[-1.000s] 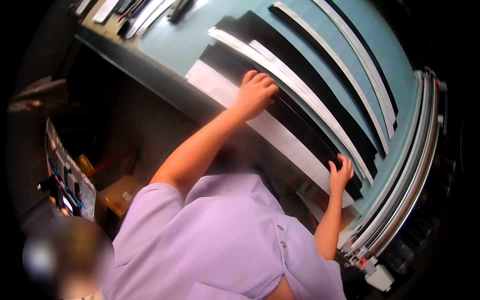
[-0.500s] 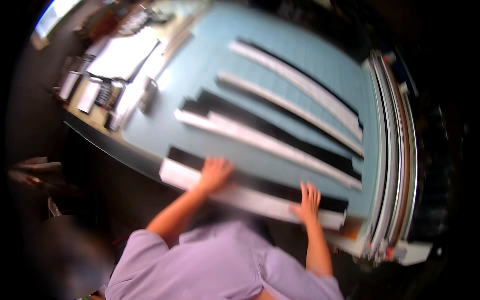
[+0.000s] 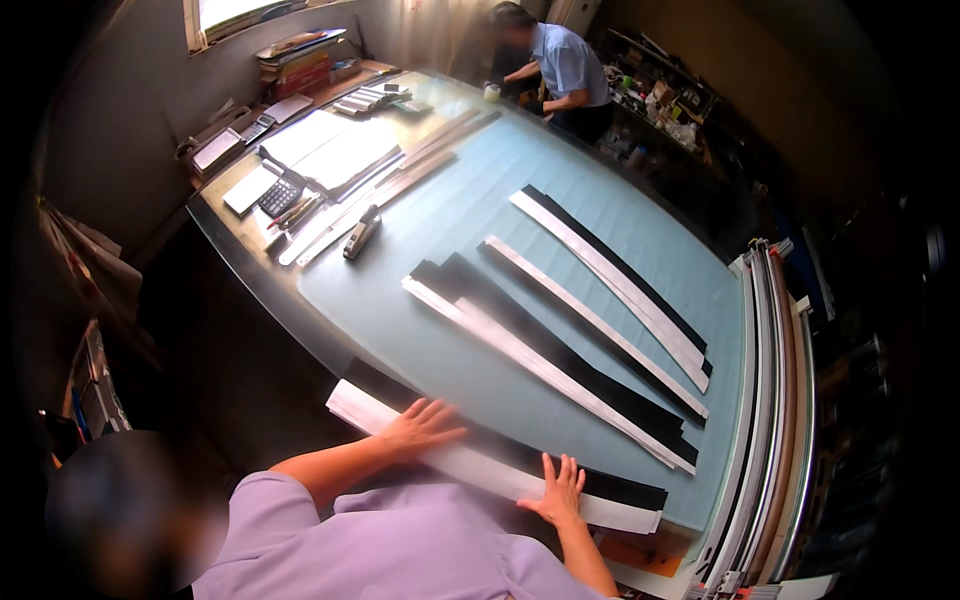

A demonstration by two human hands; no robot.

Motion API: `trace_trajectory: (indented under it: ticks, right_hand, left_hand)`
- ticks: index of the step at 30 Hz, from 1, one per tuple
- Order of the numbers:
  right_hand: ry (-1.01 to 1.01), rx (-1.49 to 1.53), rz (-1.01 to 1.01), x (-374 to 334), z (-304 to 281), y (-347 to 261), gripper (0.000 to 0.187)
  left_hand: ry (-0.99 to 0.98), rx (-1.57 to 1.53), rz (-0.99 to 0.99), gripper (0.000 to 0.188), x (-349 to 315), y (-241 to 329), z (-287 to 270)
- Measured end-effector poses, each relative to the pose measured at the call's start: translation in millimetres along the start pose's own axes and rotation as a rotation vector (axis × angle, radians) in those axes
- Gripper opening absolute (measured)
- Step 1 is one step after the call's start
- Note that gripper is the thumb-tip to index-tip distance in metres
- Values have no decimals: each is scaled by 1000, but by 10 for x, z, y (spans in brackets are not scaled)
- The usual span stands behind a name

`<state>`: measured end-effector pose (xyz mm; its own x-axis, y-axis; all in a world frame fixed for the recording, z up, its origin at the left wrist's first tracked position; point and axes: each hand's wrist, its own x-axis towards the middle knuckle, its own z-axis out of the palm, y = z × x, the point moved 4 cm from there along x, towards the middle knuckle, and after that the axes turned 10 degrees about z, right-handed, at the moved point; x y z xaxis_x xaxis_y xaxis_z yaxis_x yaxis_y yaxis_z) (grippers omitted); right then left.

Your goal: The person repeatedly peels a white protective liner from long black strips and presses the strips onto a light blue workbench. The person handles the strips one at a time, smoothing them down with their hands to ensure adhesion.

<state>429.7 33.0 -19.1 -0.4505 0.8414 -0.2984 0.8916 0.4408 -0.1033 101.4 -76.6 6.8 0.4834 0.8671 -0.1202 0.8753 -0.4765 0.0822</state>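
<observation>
A long white strip [image 3: 480, 468] lies along the near edge of the blue-green table top [image 3: 400, 310], with a black strip [image 3: 625, 488] just behind it. My left hand [image 3: 420, 428] rests flat on the white strip toward its left end, fingers spread. My right hand [image 3: 555, 490] presses flat on the same strip further right, fingers apart. Neither hand grips anything. Further back lie two more sets of long black and white strips [image 3: 545, 365] [image 3: 615, 280], set diagonally.
Long metal rails [image 3: 770, 400] run along the table's right edge. At the far left are papers [image 3: 330, 150], a calculator [image 3: 282, 192], rulers and a small dark tool [image 3: 360, 232]. Another person in a blue shirt [image 3: 565, 65] works at the far end.
The view has swung and steadied, so the whole table shows. My right hand came in from the table's right edge, and both hands have settled flat on the near white strip.
</observation>
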Motion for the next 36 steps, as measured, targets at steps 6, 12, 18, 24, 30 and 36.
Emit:
trace_trajectory:
  ticks: [6, 12, 18, 24, 30, 36]
  right_hand:
    - [36, -62, 5, -181, 116, -114, 107]
    - [280, 155, -122, -187, -53, -161, 49]
    - [558, 76, -108, -63, -268, -317, 13]
    - [615, 94, -14, 121, -402, -476, 12]
    - [532, 207, 64, 96, -842, -594, 22]
    - [314, 305, 106, 263, -1053, -753, 19]
  left_hand:
    - [-68, -162, -1, 80, 63, 6, -161]
    - [41, -392, 8, 51, 75, -186, 35]
    - [-19, -287, 36, 12, 310, -480, 51]
    - [39, -211, 17, 6, 206, -932, -351]
    - [661, -495, -320, 66, -986, -2282, -909]
    - [532, -1564, -225, 54, -919, -2762, 12]
